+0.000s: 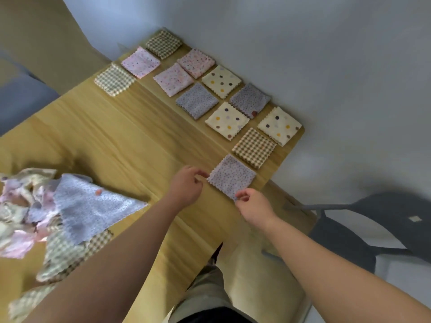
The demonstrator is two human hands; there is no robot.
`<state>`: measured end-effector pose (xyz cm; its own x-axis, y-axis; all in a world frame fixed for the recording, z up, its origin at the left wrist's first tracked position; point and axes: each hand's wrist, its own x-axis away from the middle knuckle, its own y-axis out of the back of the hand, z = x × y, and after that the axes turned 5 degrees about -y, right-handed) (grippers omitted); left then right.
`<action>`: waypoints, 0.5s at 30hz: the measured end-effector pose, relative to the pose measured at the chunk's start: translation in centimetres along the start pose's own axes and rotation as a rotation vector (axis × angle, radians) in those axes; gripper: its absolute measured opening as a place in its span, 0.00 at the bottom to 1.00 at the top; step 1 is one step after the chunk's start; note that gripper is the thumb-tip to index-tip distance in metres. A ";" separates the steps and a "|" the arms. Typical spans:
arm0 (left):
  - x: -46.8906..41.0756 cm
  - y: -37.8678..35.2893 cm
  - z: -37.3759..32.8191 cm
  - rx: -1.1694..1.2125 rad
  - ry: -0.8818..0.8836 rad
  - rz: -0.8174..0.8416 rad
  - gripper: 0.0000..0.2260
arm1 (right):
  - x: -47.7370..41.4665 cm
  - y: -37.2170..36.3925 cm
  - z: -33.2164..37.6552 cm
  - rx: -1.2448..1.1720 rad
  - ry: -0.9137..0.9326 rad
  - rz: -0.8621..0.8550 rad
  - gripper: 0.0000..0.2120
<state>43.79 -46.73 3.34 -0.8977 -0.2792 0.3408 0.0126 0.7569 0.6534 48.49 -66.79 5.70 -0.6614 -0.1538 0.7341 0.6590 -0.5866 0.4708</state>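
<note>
In the head view we look down on a wooden surface (121, 141) set against a pale wall. We take the brown checked square (254, 148) as our mark.

The folded lilac square (232, 177) lies flat on the surface just beside the brown checked square, on its near side, corner to edge with it and close to the surface's right border. Our left grip (186, 185) sits left of the lilac square and pinches its left corner between thumb and forefinger. Our right grip (254, 206) sits nearer to us than the brown checked square and pinches the lilac square's nearest corner between thumb and fingertips. Both forearms reach in from the lower edge.

Beyond the brown checked square, a cream spotted square (279, 125) lies just beside it, towards the wall. A second cream spotted square (227, 120) lies just beside it on the far left. More folded squares run on past these in two rows: lilac, cream, pink and checked.

Well to the left of the brown checked square, and nearer to us, sits a heap of unfolded cloths (30, 206) with a lilac cloth (93, 206) spread over it. A dark chair (373, 229) stands to the right of the brown checked square, off the surface.
</note>
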 end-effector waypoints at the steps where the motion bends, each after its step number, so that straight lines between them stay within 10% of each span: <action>1: 2.1 0.2 0.2 0.018 0.003 -0.035 0.13 | 1.3 -0.7 -0.2 0.000 0.028 0.014 0.07; 15: 35.0 1.2 8.2 0.055 0.145 -0.175 0.10 | 22.8 -15.1 -6.5 -0.104 0.168 0.175 0.08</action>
<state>8.74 -50.79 10.48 -0.8116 -0.4876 0.3217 -0.1652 0.7198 0.6742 21.09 -66.62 12.17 -0.5968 -0.3852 0.7039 0.7338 -0.6169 0.2846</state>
